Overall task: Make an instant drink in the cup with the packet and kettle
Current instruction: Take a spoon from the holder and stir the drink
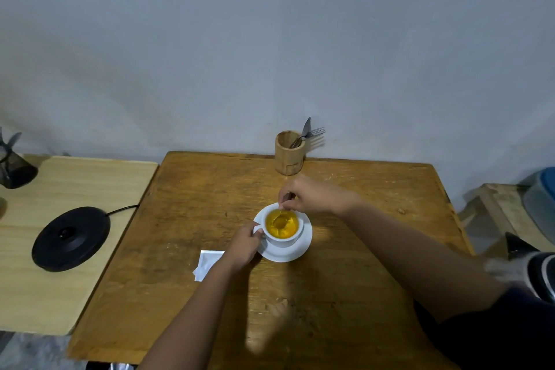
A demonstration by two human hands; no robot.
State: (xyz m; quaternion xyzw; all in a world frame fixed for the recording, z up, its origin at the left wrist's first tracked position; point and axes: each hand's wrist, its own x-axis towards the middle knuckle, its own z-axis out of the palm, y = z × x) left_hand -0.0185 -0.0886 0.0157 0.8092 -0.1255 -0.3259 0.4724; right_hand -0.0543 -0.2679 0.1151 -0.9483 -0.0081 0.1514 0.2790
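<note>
Brown wooden table (pixel 345 249) fills the lower centre of the view, its far edge against a grey wall (pixel 270 39); a paler wooden side table (pixel 75 264) abuts it at 9 o'clock; black round kettle base (pixel 71 238) sits on the pale table, cord (pixel 121 210) running toward 3 o'clock; no kettle on the base; a blurred dark-and-silver object at the 4 o'clock edge of view cannot be identified.

White saucer (pixel 295 251) lies near mid-table; white cup (pixel 282 230) stands upright on it, handle pointing to 9 o'clock, holding yellow-orange liquid (pixel 283 227) with a disturbed surface; white packet (pixel 207 264) lies flat on the brown table at 8 o'clock from the saucer, partly hidden by the left forearm.

Wooden cutlery holder (pixel 289 153) at 12 o'clock from the cup, near the wall; fork (pixel 315 131) and another utensil lean out toward 2 o'clock.

Left hand (pixel 244 245): fingers closed around the cup handle. Right hand (pixel 309 195): above the cup's rim at 12 o'clock, fingertips pinched on the handle of a spoon (pixel 280 218); spoon bowl dips into the liquid.
</note>
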